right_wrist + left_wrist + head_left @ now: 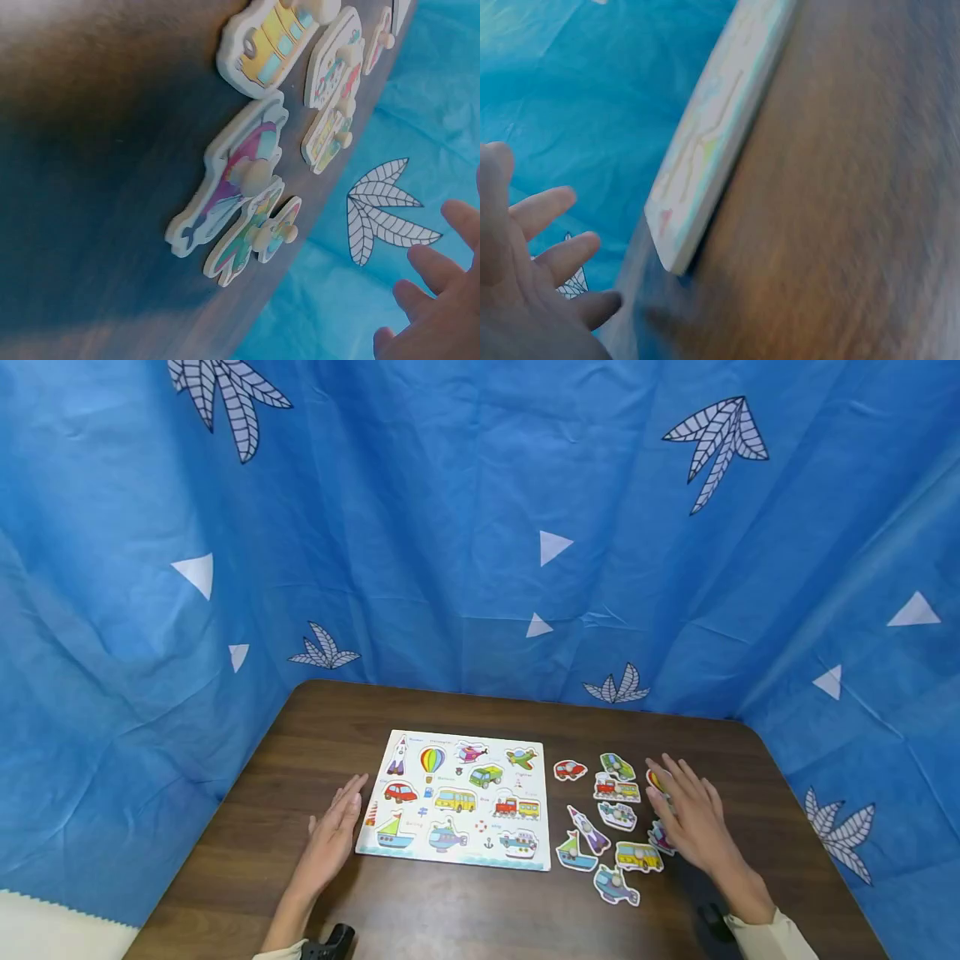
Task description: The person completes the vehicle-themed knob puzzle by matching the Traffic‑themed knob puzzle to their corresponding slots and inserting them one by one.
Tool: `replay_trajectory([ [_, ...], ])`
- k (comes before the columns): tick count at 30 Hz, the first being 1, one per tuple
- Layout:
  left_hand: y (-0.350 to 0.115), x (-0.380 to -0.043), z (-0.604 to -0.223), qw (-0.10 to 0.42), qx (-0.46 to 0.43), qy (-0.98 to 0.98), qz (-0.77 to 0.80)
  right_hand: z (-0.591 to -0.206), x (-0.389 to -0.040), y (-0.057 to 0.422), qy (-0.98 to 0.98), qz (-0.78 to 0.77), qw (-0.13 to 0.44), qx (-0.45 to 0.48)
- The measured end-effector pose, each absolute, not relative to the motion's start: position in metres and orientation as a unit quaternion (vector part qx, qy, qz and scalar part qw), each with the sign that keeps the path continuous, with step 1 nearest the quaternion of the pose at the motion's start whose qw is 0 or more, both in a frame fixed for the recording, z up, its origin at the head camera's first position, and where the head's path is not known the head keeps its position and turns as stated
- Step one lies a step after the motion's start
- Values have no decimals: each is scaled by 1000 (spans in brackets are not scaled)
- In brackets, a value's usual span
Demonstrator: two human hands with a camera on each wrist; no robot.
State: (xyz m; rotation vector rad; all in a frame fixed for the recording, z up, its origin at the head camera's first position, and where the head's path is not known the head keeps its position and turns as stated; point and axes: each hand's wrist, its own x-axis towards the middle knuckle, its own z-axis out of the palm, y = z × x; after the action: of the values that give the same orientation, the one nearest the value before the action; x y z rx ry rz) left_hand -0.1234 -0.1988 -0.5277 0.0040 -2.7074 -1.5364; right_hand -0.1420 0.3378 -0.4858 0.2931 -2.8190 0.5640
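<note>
A white puzzle board (pixel 465 853) with printed vehicles lies flat on the table. My left hand (pixel 330 831), fingers extended, is beside its left edge and holds nothing. In the left wrist view the board (pixel 705 150) appears apart from the fingers. On the right, my right hand (pixel 693 818) hovers with spread fingers over the outer pieces, partly hiding a balloon piece (pixel 654 781) and a helicopter piece (pixel 660 839). The right wrist view shows the knobbed helicopter piece (pixel 244 169), a green airplane piece (pixel 244 236) and a yellow bus piece (pixel 270 49), none of them held.
Between board and right hand lie more loose pieces: a red car (pixel 570 770), a green truck (pixel 617 767), a train (pixel 617 788), a ship (pixel 617 816), a rocket (pixel 588 831), a sailboat (pixel 576 853) and a blue airship (pixel 615 887). Blue curtain (pixel 465 527) surrounds the wooden table (pixel 450 910).
</note>
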Motion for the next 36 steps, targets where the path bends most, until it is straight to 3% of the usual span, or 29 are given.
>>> replay_trajectory([
  [9,-202,-119,-537,3,5,-814,-581,-488,-164,343,-955,218,145,142],
  [26,-204,-118,-545,-8,-35,-839,-543,-499,-205,339,-959,246,48,130],
  [36,-200,-117,-547,6,-67,-856,-513,-508,-223,335,-955,259,30,138],
])
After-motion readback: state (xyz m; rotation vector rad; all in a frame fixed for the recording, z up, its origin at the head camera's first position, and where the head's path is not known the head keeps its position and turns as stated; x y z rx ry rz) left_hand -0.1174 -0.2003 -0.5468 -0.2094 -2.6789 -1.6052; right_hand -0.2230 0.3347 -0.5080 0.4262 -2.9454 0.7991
